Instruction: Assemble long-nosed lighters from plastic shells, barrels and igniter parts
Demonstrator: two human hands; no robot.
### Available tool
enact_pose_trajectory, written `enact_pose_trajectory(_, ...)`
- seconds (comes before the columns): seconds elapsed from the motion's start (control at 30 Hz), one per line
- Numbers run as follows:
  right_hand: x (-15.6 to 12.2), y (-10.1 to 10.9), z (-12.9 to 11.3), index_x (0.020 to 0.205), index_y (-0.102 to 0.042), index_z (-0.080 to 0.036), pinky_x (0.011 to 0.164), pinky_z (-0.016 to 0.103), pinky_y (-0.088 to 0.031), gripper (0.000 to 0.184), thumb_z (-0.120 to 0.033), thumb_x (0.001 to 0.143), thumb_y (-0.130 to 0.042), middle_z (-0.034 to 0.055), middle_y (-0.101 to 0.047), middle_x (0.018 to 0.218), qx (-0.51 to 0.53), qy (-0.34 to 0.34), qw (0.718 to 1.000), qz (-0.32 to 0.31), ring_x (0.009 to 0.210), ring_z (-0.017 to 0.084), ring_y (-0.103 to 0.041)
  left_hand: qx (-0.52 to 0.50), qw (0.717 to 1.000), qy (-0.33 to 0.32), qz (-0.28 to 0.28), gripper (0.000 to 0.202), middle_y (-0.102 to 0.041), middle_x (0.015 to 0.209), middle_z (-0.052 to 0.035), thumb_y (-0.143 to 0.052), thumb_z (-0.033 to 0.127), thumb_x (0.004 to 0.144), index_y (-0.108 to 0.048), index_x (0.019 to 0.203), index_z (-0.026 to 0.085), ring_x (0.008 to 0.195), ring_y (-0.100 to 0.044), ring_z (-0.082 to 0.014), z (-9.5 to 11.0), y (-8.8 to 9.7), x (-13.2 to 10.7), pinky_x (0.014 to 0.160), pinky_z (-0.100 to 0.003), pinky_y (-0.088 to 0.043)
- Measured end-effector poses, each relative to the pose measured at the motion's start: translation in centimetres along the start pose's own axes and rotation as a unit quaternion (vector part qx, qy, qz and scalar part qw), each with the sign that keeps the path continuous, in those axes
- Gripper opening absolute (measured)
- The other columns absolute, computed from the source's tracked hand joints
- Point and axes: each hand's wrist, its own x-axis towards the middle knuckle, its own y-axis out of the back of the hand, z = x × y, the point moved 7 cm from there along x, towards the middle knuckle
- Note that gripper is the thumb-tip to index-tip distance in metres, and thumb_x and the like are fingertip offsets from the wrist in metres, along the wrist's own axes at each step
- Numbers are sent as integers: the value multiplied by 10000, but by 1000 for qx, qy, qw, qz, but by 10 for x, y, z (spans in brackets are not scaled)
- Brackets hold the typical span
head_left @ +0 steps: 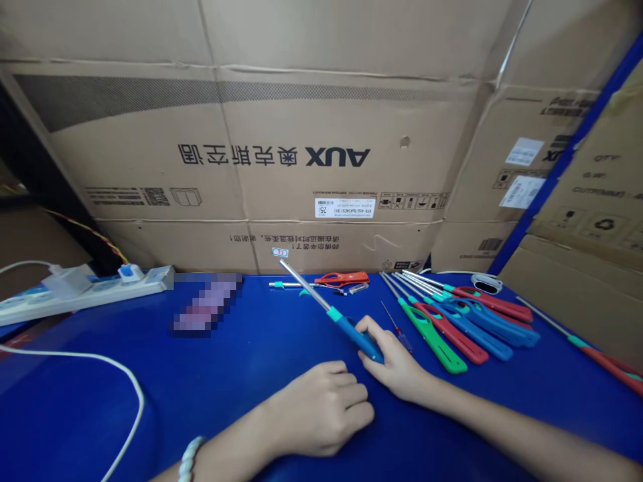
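Note:
My right hand [396, 368] grips a blue gas lighter [354, 335] by its handle. The lighter's long silver tube slants up and to the left, with a teal collar where it meets the handle. Beside it, nearer to me, my left hand [329, 408] is curled into a fist, back of the hand upward. Its palm is hidden, so I cannot see whether anything is inside. Right of my right hand lie a small screwdriver [400, 335] and several lighters, among them a green lighter [435, 340] and a red lighter [457, 338].
Behind the lighter, an opened red lighter casing [341, 279] and loose parts lie on the blue tabletop [216, 381]. A pixelated purple item [208, 304] is farther left. A power strip [151, 281] and a white cable [135, 395] occupy the left. Cardboard [281, 181] walls the back.

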Motion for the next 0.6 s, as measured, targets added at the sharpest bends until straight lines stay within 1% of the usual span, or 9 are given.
enact_pose_trajectory(0.2,1,0,1,836,-383,-221,551,218,-283,135,-141,750,-450,-71,-344,629,9,-4,1000,5,560,113,-340,-4,1000,-8,-13,118,-540,681,-1,-433,144,881,-488,785,186,584,-457,-153,3,-3,1,590,-310,-319)
enact_pose_trajectory(0.27,0,0,2,876,-409,-218,553,218,-288,150,-132,760,-450,-73,-347,632,14,-8,1000,2,562,112,-346,-2,1000,-9,-11,107,-541,682,1,-447,146,874,-489,783,185,583,-455,-152,3,-3,1,594,-312,-318)
enact_pose_trajectory(0.37,-1,-2,3,987,-446,-209,552,218,-293,232,-116,775,-454,-76,-349,636,16,-12,1000,-9,553,109,-345,4,1000,-8,-10,96,-541,684,4,-460,146,865,-485,780,182,578,-453,-148,3,-3,0,590,-311,-312)
enact_pose_trajectory(0.43,-1,-3,4,1028,-449,-208,547,217,-291,267,-113,779,-462,-79,-353,633,14,-14,1000,-12,545,107,-345,7,1000,-7,-12,93,-539,684,5,-463,146,863,-479,780,183,578,-460,-147,3,-4,1,586,-311,-310)
enact_pose_trajectory(0.6,0,-1,3,923,-417,-217,530,216,-274,199,-111,761,-460,-86,-332,616,16,-5,1000,0,520,102,-328,1,1000,-5,-22,114,-541,684,-2,-435,152,882,-468,780,192,580,-474,-154,4,-7,1,576,-322,-334)
